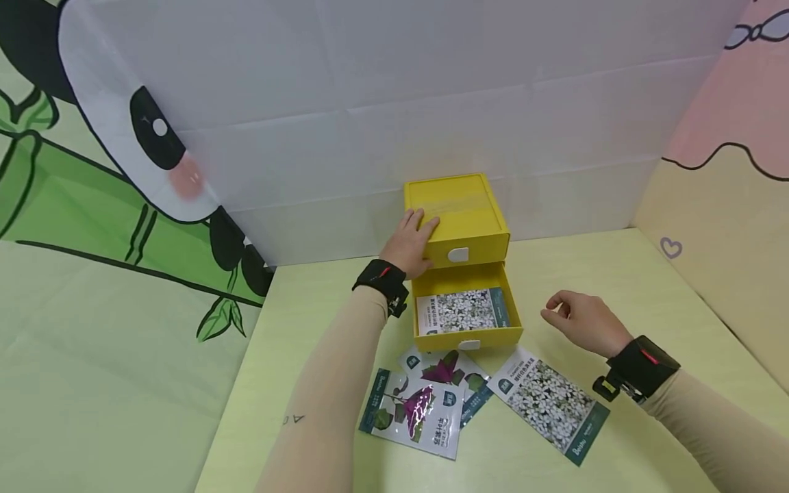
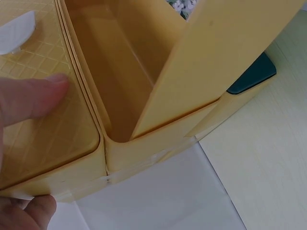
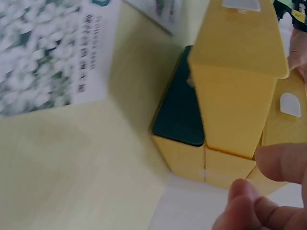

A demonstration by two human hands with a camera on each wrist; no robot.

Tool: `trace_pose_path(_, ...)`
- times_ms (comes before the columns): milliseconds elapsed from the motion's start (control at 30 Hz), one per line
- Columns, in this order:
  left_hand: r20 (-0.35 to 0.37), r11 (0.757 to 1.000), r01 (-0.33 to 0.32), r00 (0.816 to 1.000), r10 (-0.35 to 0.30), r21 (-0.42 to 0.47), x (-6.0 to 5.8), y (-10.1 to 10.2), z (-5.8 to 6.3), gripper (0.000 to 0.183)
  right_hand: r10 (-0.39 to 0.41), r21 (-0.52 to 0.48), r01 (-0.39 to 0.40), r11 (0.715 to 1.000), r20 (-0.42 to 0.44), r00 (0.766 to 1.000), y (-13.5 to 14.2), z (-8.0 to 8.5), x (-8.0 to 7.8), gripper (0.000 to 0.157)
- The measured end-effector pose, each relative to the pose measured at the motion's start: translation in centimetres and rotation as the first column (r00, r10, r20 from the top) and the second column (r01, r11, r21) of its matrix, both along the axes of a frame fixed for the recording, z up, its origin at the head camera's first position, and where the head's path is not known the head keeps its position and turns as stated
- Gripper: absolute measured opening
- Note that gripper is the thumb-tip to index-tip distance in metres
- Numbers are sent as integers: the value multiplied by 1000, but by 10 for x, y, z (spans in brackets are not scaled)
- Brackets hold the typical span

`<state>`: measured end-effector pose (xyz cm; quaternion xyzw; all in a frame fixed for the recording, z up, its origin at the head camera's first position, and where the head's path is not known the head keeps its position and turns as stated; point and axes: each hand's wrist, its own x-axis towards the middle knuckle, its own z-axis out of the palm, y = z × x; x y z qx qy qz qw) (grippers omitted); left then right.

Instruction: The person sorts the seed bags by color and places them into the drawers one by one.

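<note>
A yellow drawer box (image 1: 459, 205) stands against the back wall. My left hand (image 1: 405, 248) rests on its upper left corner, fingers spread; in the left wrist view the thumb (image 2: 41, 96) lies across the upper drawer's front. The drawer below (image 1: 505, 337) is pulled out and holds a white-flower seed packet (image 1: 465, 311). Its underside and front show in the right wrist view, above a dark green panel (image 3: 177, 108). To the right of the drawer, my right hand (image 1: 588, 322) hovers with loosely curled fingers and holds nothing.
In front of the drawer lie two overlapping purple-flower packets, one nearer (image 1: 411, 414) and one behind (image 1: 440, 366). Another white-flower packet (image 1: 551, 404) lies slantwise to their right on the pale table (image 1: 296, 329). A printed cloth wall (image 1: 345, 157) rises behind.
</note>
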<state>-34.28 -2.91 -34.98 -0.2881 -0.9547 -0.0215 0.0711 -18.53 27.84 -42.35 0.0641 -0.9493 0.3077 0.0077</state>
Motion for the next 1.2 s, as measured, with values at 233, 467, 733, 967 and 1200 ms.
trace_pose_path(233,11,1000,3,1000,-3,6,0,-1,1,88,-7,151,-1,989,54,998,11,-21,27,57)
trace_pose_path(467,28,1000,-11,1000,11,6,0,0,1,88,-5,244,-25,969,122,992,12,-43,49,73)
trace_pose_path(733,18,1000,-11,1000,11,-8,0,1,2,87,20,336,-73,939,157,987,3,-69,63,87)
trace_pose_path(967,8,1000,-11,1000,11,-3,-2,0,-1,88,31,373,-73,925,119,992,0,-81,68,90)
trace_pose_path(1200,18,1000,-11,1000,11,-3,-1,0,-1,87,39,391,-73,918,94,995,-2,-85,71,93)
